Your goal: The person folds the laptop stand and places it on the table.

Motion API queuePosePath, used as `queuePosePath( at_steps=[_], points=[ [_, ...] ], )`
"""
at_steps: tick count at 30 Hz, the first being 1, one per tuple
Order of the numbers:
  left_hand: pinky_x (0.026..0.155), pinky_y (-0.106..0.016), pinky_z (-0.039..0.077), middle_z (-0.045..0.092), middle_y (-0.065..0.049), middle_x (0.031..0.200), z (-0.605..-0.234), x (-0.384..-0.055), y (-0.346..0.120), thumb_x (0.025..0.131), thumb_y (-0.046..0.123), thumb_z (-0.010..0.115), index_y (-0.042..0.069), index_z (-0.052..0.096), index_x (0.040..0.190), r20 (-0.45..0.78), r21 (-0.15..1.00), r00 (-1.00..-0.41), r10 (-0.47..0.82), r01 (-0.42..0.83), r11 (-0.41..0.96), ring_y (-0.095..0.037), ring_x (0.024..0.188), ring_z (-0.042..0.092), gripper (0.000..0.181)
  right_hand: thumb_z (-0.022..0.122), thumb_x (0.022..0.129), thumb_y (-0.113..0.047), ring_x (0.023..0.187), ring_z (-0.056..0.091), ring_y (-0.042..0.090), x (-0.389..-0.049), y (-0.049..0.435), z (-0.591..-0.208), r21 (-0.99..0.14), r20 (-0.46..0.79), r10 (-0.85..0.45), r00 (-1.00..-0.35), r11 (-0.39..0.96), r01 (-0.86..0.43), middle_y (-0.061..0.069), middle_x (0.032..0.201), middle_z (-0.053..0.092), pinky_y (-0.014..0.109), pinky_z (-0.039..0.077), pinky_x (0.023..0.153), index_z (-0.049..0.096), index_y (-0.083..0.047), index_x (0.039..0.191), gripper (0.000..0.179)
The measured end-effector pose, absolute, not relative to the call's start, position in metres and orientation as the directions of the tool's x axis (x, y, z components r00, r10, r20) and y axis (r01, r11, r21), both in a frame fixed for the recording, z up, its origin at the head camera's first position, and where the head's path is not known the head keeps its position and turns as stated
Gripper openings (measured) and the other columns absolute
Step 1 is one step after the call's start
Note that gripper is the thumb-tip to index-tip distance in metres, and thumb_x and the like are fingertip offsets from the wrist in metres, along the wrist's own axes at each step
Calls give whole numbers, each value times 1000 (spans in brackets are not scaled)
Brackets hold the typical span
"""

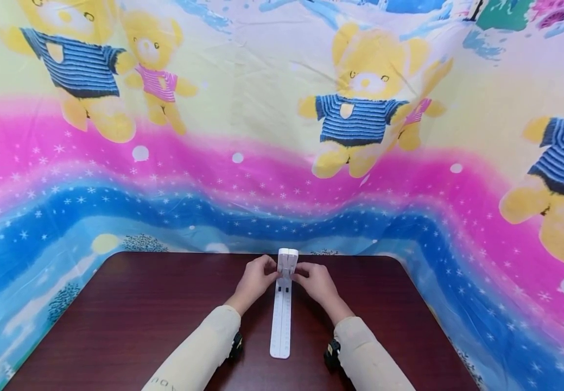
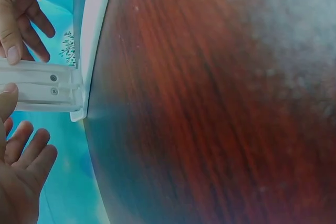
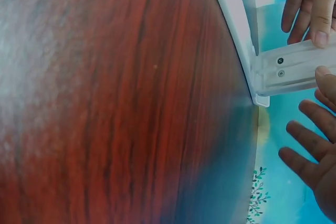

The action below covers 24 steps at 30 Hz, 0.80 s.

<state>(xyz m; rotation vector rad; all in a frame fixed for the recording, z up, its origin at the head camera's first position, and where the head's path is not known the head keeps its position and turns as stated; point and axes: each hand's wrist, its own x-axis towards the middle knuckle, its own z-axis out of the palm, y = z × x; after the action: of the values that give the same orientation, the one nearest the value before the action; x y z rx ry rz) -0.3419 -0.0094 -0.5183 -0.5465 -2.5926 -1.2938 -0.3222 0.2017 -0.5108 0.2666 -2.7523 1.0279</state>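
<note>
A white hinged plastic device stands on the table; its exact kind is unclear. Its long flat base [image 1: 280, 331] bears fine marks along its length and lies toward me. From the far end rises an upright part [image 1: 288, 260], split down the middle, with two small screws low on its face in both wrist views. My left hand [image 1: 256, 278] pinches the upright's left edge, thumb [image 2: 7, 100] on the front face. On the opposite edge my right hand [image 1: 317, 281] pinches likewise, thumb [image 3: 326, 81] in front. Several other fingers of both hands are spread outward; some fingertips are hidden behind the upright.
The dark red-brown wooden table [image 1: 164, 304] has rounded far corners. Behind and beside it hangs a cloth [image 1: 242, 179] printed with bears and snowflakes, close to the table's far edge. A black wrist device [image 1: 332, 354] sits at each sleeve cuff.
</note>
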Motion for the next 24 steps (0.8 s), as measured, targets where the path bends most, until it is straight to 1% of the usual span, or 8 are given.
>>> queuePosePath(
  at_steps=[3, 6, 9, 14, 16, 19, 21, 24],
  points=[
    [96, -48, 57, 73, -9, 117, -518, -343, -9, 92, 13, 78, 13, 69, 119, 325, 776, -910, 256, 412, 478, -29, 110, 69, 28, 76, 94, -25, 110, 69, 17, -324, 202, -512, -664, 236, -111, -965, 707, -244, -5, 118, 75, 45, 57, 95, 77, -26, 120, 26],
    [99, -50, 55, 73, -6, 119, -518, -345, -9, 93, 10, 76, 15, 71, 122, 324, 804, -904, 279, 419, 423, -28, 112, 69, 30, 75, 95, -23, 108, 69, 17, -325, 202, -513, -702, 224, -121, -967, 668, -246, -5, 116, 75, 45, 57, 95, 77, -25, 118, 23],
    [95, -45, 58, 75, -3, 115, -519, -345, -10, 94, 10, 75, 17, 74, 119, 311, 821, -908, 281, 405, 403, -24, 108, 71, 26, 74, 96, -23, 106, 69, 16, -326, 203, -514, -733, 208, -134, -969, 634, -245, -4, 114, 76, 45, 57, 93, 77, -24, 117, 21],
    [88, -41, 60, 77, -2, 110, -523, -346, -11, 94, 12, 75, 17, 77, 112, 280, 856, -919, 279, 371, 361, -24, 105, 71, 19, 73, 97, -23, 103, 70, 13, -328, 206, -517, -757, 195, -147, -970, 607, -244, -5, 112, 76, 42, 58, 89, 79, -24, 114, 18],
    [88, -42, 59, 77, -2, 109, -524, -347, -12, 94, 13, 75, 17, 78, 111, 276, 863, -919, 282, 366, 347, -24, 105, 70, 18, 73, 96, -23, 101, 70, 12, -329, 206, -517, -762, 192, -149, -970, 601, -243, -5, 112, 77, 40, 59, 87, 79, -25, 113, 18],
    [90, -42, 59, 77, 2, 108, -525, -350, -14, 94, 16, 75, 19, 79, 110, 268, 861, -919, 290, 363, 357, -20, 105, 70, 16, 73, 96, -23, 98, 69, 11, -328, 206, -516, -771, 173, -152, -973, 594, -230, -4, 112, 77, 38, 58, 84, 80, -25, 114, 19],
    [91, -41, 58, 77, 3, 110, -524, -350, -15, 95, 19, 75, 20, 80, 111, 262, 852, -916, 305, 368, 373, -17, 106, 70, 17, 72, 97, -24, 97, 68, 11, -328, 207, -515, -772, 164, -163, -973, 593, -229, -4, 113, 76, 37, 58, 83, 79, -24, 115, 19],
    [93, -41, 58, 77, 2, 115, -520, -349, -16, 96, 23, 73, 19, 80, 115, 251, 841, -905, 344, 380, 385, -16, 109, 70, 20, 71, 98, -26, 96, 67, 12, -328, 211, -514, -774, 155, -182, -971, 589, -233, -3, 113, 76, 37, 57, 83, 79, -24, 115, 19]
  ],
)
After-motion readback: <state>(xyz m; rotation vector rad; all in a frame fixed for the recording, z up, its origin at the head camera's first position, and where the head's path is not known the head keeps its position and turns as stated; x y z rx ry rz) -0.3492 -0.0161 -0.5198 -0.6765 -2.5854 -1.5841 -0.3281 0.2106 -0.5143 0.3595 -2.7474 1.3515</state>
